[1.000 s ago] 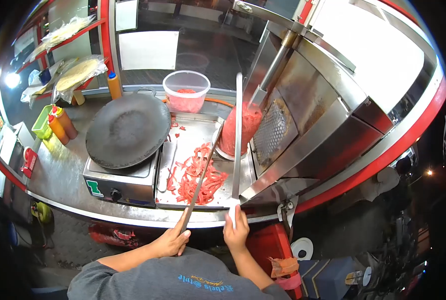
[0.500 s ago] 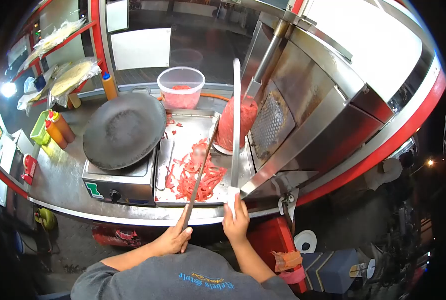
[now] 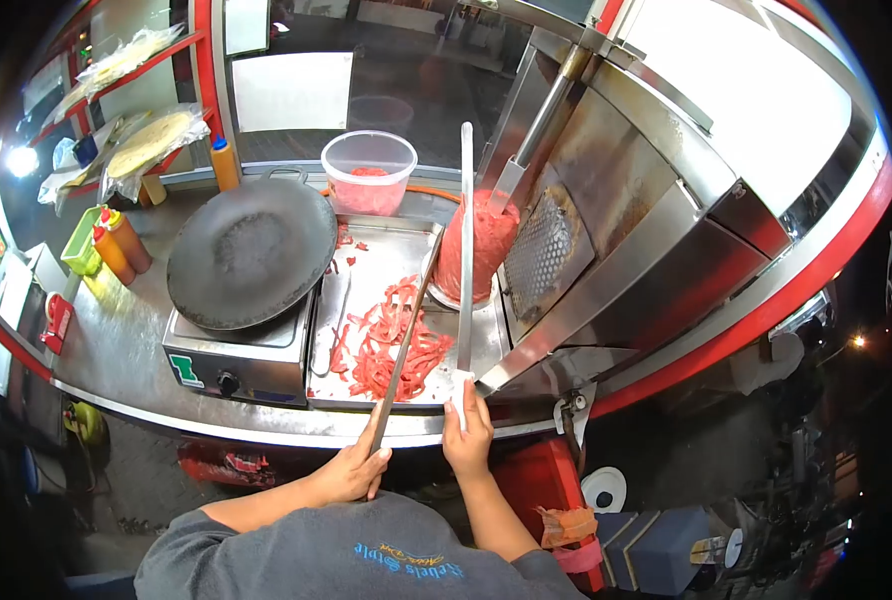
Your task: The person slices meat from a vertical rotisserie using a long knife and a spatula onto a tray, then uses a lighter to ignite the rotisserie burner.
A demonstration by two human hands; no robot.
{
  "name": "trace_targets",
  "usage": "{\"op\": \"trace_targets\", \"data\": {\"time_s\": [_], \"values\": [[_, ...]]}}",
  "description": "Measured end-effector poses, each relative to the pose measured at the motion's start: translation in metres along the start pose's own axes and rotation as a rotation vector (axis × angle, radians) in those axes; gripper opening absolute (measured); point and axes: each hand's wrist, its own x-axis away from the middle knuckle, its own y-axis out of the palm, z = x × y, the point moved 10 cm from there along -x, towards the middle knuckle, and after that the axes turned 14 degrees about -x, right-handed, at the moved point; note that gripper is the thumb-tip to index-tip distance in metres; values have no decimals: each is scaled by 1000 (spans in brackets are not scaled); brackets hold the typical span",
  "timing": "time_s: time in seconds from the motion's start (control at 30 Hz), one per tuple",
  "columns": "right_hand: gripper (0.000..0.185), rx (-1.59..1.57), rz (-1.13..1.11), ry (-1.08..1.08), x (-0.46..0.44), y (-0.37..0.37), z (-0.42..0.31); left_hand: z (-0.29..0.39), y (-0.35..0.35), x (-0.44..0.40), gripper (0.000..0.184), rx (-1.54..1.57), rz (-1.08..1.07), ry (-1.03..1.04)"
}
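Note:
My left hand (image 3: 351,472) is closed round the lower end of a long dark rod (image 3: 407,345), whose far tip reaches up beside the meat. In my right hand (image 3: 468,435) is the white handle of a long knife (image 3: 467,250). The blade stands nearly upright in view, in front of the left side of the red meat stack (image 3: 485,245) on the vertical spit (image 3: 546,115). Between rod and blade there is a gap near my hands. Red meat strips (image 3: 391,350) lie heaped on the metal tray (image 3: 366,283) under the rod.
A black domed pan (image 3: 251,253) sits on a burner box (image 3: 236,365) at left. Behind the tray stands a clear tub (image 3: 369,175) of red meat. The grill (image 3: 551,250) is right of the spit. Sauce bottles (image 3: 116,255) and bagged flatbreads (image 3: 154,145) are farther left.
The knife blade has shifted left across the meat stack and tilts slightly the other way. Both hands still hold their tools. The whole view has moved a little.

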Motion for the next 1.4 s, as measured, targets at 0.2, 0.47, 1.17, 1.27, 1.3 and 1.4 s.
{"op": "trace_targets", "data": {"time_s": [0.2,0.47,1.17,1.27,1.3,1.4], "values": [[67,115,-22,16,115,-28,8,-2,-4,-14,83,-55,6,8],[58,145,-37,77,17,-9,2,8,-5,-23,82,-69,70,28],[57,151,-144,229,113,-45,-22,30,-3,-65,53,765,-9,24],[63,70,-219,264,37,-20,-35,20,9,-81,61,955,-264,114],[66,31,-225,310,19,-11,-30,33,4,-77,64,925,-150,23],[68,-367,-203,797,37,5,-11,23,-1,-71,66,1024,-186,35]]}}
